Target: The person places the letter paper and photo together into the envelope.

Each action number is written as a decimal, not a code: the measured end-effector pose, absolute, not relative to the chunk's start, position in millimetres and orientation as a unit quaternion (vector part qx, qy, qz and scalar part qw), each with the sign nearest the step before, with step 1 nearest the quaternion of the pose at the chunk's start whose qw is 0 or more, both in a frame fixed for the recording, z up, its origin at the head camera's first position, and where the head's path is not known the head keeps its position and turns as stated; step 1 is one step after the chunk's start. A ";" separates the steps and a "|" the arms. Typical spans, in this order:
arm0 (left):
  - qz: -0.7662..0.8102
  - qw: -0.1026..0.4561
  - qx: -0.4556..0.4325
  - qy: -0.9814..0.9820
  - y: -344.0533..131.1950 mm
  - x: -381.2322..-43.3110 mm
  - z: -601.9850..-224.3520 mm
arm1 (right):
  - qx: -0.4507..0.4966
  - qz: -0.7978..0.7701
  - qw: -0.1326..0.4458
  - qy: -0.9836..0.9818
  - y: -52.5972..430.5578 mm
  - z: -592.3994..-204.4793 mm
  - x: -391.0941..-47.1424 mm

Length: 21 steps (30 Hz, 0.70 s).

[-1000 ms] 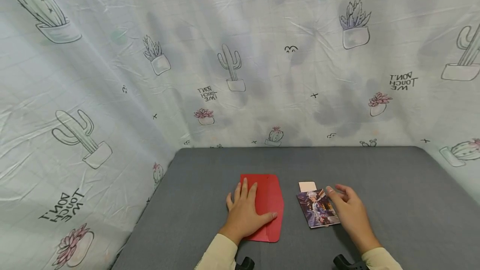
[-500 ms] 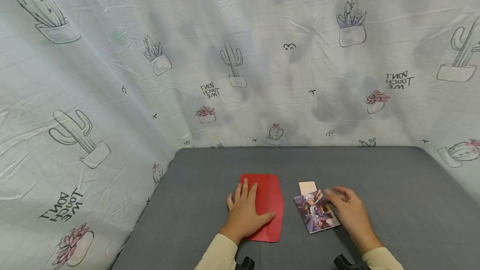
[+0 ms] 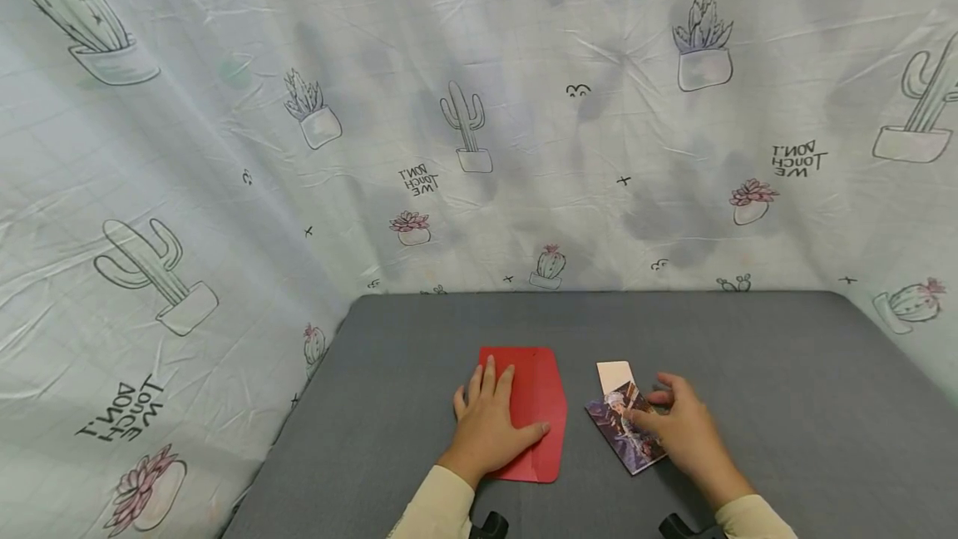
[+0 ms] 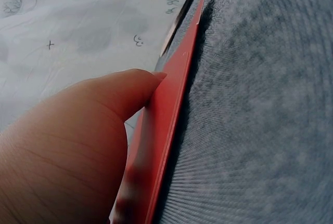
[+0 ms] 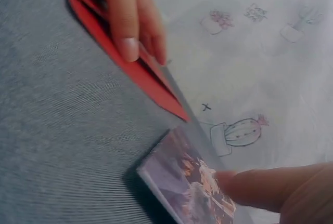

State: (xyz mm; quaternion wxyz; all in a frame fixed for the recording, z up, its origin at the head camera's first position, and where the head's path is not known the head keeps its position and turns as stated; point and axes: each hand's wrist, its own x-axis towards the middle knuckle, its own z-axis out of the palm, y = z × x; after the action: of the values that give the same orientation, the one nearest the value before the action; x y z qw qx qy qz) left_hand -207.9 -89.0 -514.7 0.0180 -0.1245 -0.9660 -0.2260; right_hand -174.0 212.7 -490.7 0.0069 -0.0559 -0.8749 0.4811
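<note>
In the head view we rest our left hand (image 3: 490, 431) open and spread on the red envelope (image 3: 535, 393), while our right hand (image 3: 692, 435) is at the picture card (image 3: 627, 439), which partly covers a pale card (image 3: 615, 374) to the envelope's right on the gray table (image 3: 419, 339). From the left wrist, we see our thumb tip touching the envelope. From the right wrist, our other thumb touches the picture card's face, though we cannot tell whether the fingers grip it.

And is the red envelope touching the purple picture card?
Apart. The head view plainly shows a strip of grey table between the red envelope and the picture card.
</note>
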 end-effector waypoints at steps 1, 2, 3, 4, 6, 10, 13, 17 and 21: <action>-0.227 0.017 -0.124 -0.966 -88.9 -207.9 -514.5 | -0.050 0.463 0.011 -0.885 211.8 -491.3 -174.1; -0.227 0.017 -0.123 -0.966 -88.9 -208.0 -514.2 | -0.043 0.446 0.015 -0.894 210.9 -491.9 -174.3; -0.227 0.018 -0.123 -0.966 -88.9 -208.1 -514.0 | -0.038 0.432 0.020 -0.901 210.0 -492.1 -174.4; -0.227 0.018 -0.123 -0.966 -88.9 -208.2 -513.9 | -0.034 0.423 0.023 -0.905 209.3 -492.4 -174.3; -0.226 0.018 -0.122 -0.966 -88.9 -208.4 -513.6 | -0.030 0.413 0.030 -0.910 208.0 -492.8 -174.1; -0.227 0.018 -0.121 -0.966 -89.3 -208.8 -512.7 | -0.030 0.425 0.037 -0.904 209.1 -493.7 -174.3; -0.230 0.015 -0.120 -0.966 -89.4 -208.8 -512.3 | -0.040 0.467 0.032 -0.883 211.3 -492.6 -174.1; -0.232 0.014 -0.120 -0.965 -89.5 -208.9 -512.2 | -0.064 0.516 0.031 -0.854 213.0 -488.5 -173.4; -0.233 0.013 -0.120 -0.965 -89.7 -209.2 -512.4 | -0.080 0.545 0.031 -0.834 213.4 -483.9 -172.8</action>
State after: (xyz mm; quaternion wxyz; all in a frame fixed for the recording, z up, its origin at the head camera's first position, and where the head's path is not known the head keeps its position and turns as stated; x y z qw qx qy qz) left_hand -209.2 -89.7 -512.4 0.0129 -0.1201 -0.9649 -0.2333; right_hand -172.8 213.4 -483.9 0.0311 -0.0801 -0.8343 0.5446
